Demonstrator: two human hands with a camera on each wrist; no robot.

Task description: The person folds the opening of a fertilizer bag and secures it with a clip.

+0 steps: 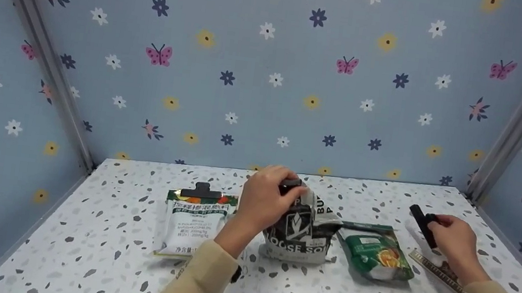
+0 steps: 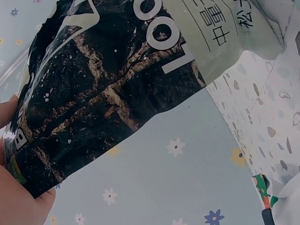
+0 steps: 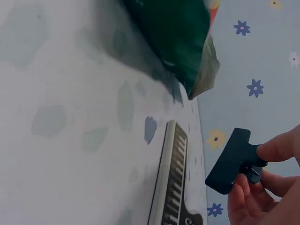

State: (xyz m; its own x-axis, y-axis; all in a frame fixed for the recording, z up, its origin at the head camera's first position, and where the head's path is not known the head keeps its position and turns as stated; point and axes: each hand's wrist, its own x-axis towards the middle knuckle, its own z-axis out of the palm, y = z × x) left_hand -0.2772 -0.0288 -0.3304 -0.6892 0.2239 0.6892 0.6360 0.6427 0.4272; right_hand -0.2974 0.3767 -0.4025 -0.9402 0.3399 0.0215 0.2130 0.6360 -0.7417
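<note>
Lower centre, the left hand [image 1: 264, 198] grips a loose-soil bag [image 1: 298, 238]; lower right, the right hand [image 1: 456, 241] pinches a black clip [image 1: 421, 225].

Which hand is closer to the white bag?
Left. The left hand grips the top of the soil bag, beside the white bag; the right hand holds a clip farther off, past the green bag.

The soil bag [image 1: 301, 226] is showing black with white lettering, the right pouch [image 1: 372, 255] green with orange fruit, the far right clip [image 1: 423, 227] black; the far wall [image 1: 291, 105] is wearing flowers on blue (and pink butterflies), the tabletop [image 1: 117, 221] grey-flecked white.
</note>
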